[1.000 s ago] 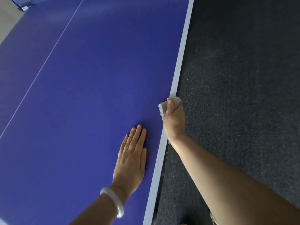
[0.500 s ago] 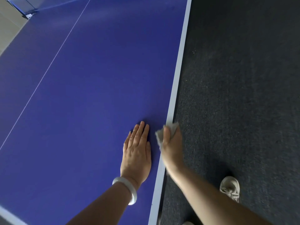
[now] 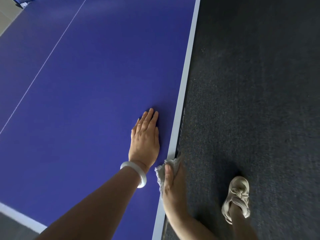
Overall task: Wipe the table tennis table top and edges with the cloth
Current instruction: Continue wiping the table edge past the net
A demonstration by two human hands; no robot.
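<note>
The blue table tennis table top (image 3: 86, 94) fills the left of the view, with a pale border strip (image 3: 187, 71) along its right edge. My left hand (image 3: 145, 141) lies flat on the top with straight fingers, close to that edge. My right hand (image 3: 173, 187) grips a small grey cloth (image 3: 161, 172) wrapped over the table's right edge, thumb on top and fingers hidden down the side. The cloth sits just behind my left wrist, which wears a white bangle (image 3: 136, 172).
Dark carpet (image 3: 259, 101) runs along the table's right side. My foot in a beige shoe (image 3: 237, 198) stands on it near the edge. The table's near corner (image 3: 155, 236) and its end border (image 3: 20, 217) show at the bottom. A thin white centre line (image 3: 52, 51) crosses the top.
My right hand has slid the cloth back along the right edge toward me, from ahead of my left hand to behind its wrist. My left hand stays flat on the top.
</note>
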